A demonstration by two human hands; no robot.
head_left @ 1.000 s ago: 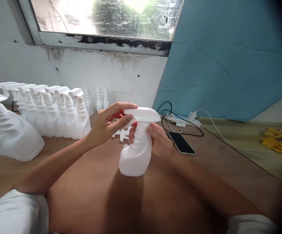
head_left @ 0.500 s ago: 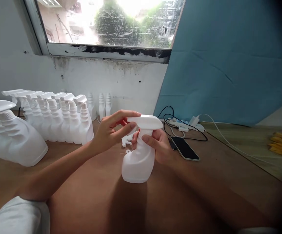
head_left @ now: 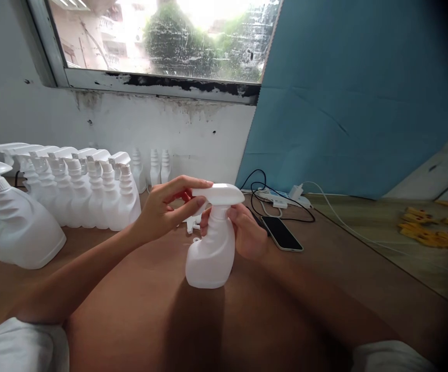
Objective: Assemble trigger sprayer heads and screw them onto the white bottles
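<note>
A white plastic spray bottle (head_left: 208, 253) stands upright on the brown table (head_left: 142, 310) in the middle of the view. My left hand (head_left: 165, 209) pinches the rear of its white trigger head (head_left: 218, 194) from the left. My right hand (head_left: 247, 232) is wrapped round the bottle's ribbed neck from the right, fingers closed. Behind the bottle lie loose white trigger parts (head_left: 193, 223), partly hidden by my hands.
A row of several finished white spray bottles (head_left: 80, 191) runs along the left, with a larger near one (head_left: 11, 227). Headless bottles (head_left: 158, 165) stand by the wall. A black phone (head_left: 282, 233), cables and charger (head_left: 282, 199) lie right; yellow items (head_left: 429, 232) far right.
The bottle and both hands have shifted slightly left and down in the view as the head moved. Both hands keep the same hold on head and neck.
</note>
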